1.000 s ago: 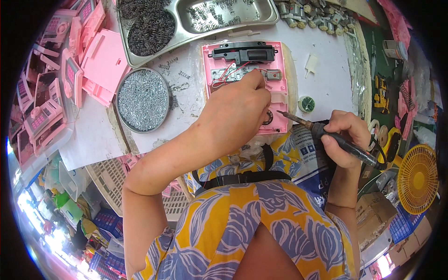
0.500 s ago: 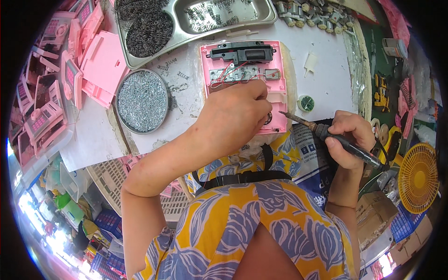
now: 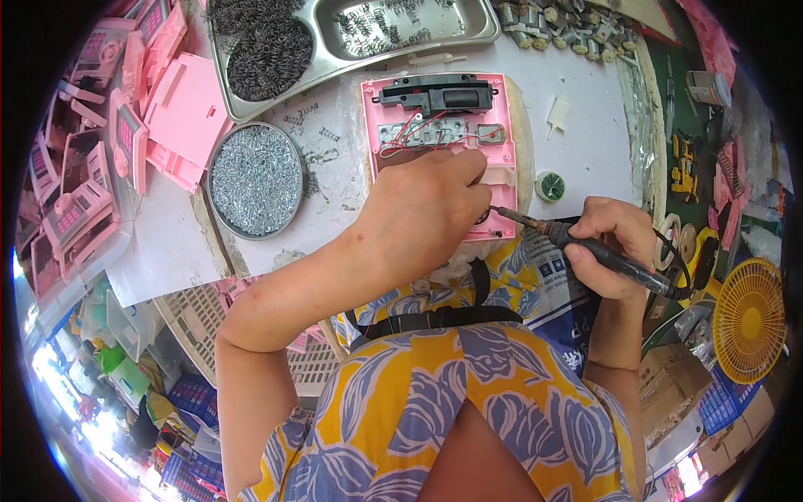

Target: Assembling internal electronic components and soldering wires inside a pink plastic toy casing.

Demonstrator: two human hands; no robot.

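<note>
Gripping soldering iron [image 3: 617, 260] in right hand [image 3: 633, 230], best keeping tip [image 3: 499, 211] off left hand [image 3: 428, 205], curling over pink casing [image 3: 497, 156], grip hidden.

The pink case [image 3: 499, 154] is smooth plastic with a soft sheen. Above the case, the tray [image 3: 324, 60] is shiny, smooth metal and the springs [image 3: 268, 63] dull dark wire. Left of the case, the screws [image 3: 255, 180] are bright metal. To its right, the paper [image 3: 585, 163] looks matt; lower right, the soldering iron [image 3: 615, 261] has a glossy black handle.
</note>
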